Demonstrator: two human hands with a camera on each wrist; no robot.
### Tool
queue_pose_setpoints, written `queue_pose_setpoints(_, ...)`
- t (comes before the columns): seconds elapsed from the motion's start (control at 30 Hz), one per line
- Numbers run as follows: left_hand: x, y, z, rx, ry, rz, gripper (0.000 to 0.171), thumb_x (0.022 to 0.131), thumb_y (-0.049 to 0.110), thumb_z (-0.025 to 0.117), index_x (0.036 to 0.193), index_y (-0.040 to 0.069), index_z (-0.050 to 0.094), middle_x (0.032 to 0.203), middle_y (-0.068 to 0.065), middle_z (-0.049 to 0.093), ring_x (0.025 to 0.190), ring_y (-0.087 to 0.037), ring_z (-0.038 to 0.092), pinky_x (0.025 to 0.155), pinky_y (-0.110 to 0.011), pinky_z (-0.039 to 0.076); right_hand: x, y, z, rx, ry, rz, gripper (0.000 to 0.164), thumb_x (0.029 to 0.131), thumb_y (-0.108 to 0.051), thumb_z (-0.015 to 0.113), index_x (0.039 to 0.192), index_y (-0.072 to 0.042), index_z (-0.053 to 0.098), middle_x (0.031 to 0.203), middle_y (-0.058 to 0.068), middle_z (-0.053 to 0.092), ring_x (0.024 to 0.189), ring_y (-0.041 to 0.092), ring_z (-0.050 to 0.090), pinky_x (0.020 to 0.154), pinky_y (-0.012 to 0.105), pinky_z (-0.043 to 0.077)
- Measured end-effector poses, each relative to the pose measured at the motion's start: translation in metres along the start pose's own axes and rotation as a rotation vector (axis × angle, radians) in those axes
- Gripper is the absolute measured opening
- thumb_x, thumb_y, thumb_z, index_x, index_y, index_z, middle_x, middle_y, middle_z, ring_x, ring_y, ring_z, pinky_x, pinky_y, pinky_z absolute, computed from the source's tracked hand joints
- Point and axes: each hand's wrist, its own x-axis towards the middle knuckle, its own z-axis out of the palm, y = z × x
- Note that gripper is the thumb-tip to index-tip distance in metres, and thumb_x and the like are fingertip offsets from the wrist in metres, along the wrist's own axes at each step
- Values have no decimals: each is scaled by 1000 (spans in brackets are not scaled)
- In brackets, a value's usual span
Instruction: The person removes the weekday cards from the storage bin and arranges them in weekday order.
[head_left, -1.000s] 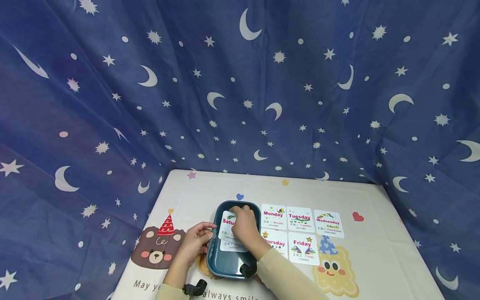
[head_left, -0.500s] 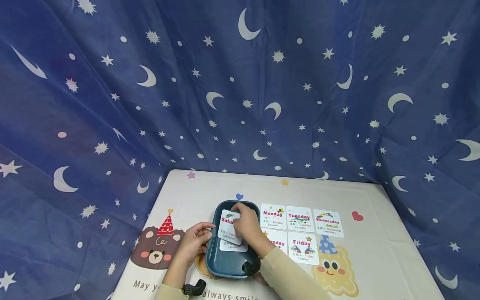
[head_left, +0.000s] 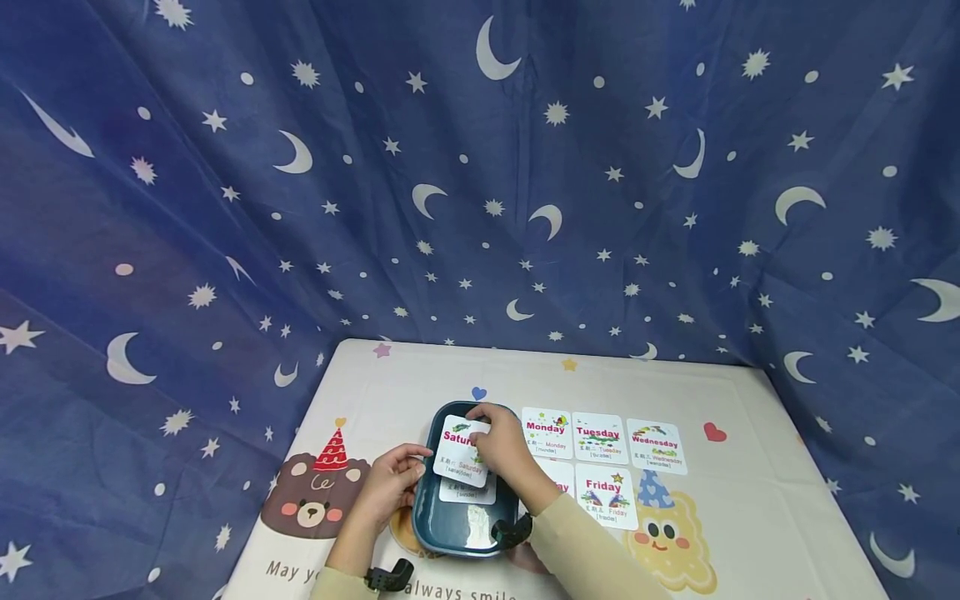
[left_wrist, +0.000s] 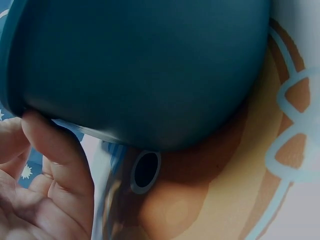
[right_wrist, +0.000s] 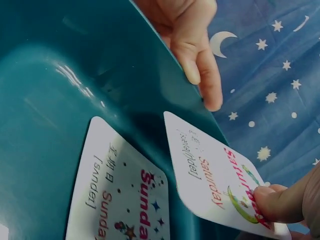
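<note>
My right hand (head_left: 504, 443) pinches the white Saturday card (right_wrist: 200, 172) at its right edge in the head view, thumb (right_wrist: 275, 202) on the printed face. The card is raised and tilted inside a dark teal tray (head_left: 465, 533). Below it, partly covered in the head view, the Sunday card (right_wrist: 122, 195) lies on the tray's floor. My left hand (head_left: 392, 482) is at the tray's left side, thumb and forefinger touching the rim from outside. In the left wrist view, the left thumb (left_wrist: 52, 142) meets the rim's underside.
Right of the tray lie the Monday (head_left: 546, 433), Tuesday (head_left: 600, 439) and Wednesday (head_left: 657, 447) cards in a row. Nearer are the Friday card (head_left: 607, 497) and another card (head_left: 551, 475) partly behind my right forearm. A starry blue curtain (head_left: 525, 167) hangs behind the printed tablecloth (head_left: 757, 500).
The Saturday card has lifted slightly off the Sunday card and turned, showing more of its face. My right hand has shifted a little to the right; my left hand stays at the rim.
</note>
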Motion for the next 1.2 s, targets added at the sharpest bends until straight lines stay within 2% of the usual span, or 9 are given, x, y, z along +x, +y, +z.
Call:
queue_pose_setpoints(0.2, 0, 0, 0, 4, 1, 4, 30, 102, -1, 63, 131, 0, 68, 89, -4, 62, 65, -12, 55, 49, -25, 49, -1, 2, -11, 36, -7, 10, 29, 92, 0, 76, 116, -16, 77, 111, 8, 75, 96, 21, 65, 77, 33, 54)
queue_pose_setpoints(0.43, 2, -1, 1, 2, 4, -3, 29, 102, -2, 63, 130, 0, 69, 88, -3, 61, 64, -12, 55, 49, -25, 50, -1, 6, -27, 77, 2, 39, 28, 91, -2, 77, 114, -19, 79, 112, 7, 76, 100, 22, 66, 85, 36, 54)
queue_pose_setpoints(0.77, 1, -3, 0, 18, 10, 12, 28, 103, -1, 61, 130, 0, 69, 88, -4, 63, 64, -13, 57, 50, -24, 51, -1, 15, -49, 134, 36, 84, 28, 91, -1, 78, 112, -18, 80, 127, 15, 74, 106, 28, 69, 80, 34, 59)
queue_pose_setpoints(1.03, 2, -3, 1, 21, 24, 5, 27, 104, -2, 60, 129, 2, 71, 86, -2, 62, 65, -13, 56, 50, -24, 51, -2, 25, -64, 137, 46, 118, 28, 91, 0, 78, 113, -17, 79, 112, 11, 73, 96, 24, 67, 74, 30, 57)
queue_pose_setpoints(1.2, 2, -3, 2, 27, 32, 6, 27, 104, -1, 61, 129, 3, 71, 86, -2, 62, 65, -13, 56, 50, -23, 51, -4, 30, -73, 128, 55, 119, 28, 90, 0, 78, 113, -17, 79, 110, 9, 74, 97, 24, 67, 75, 30, 55)
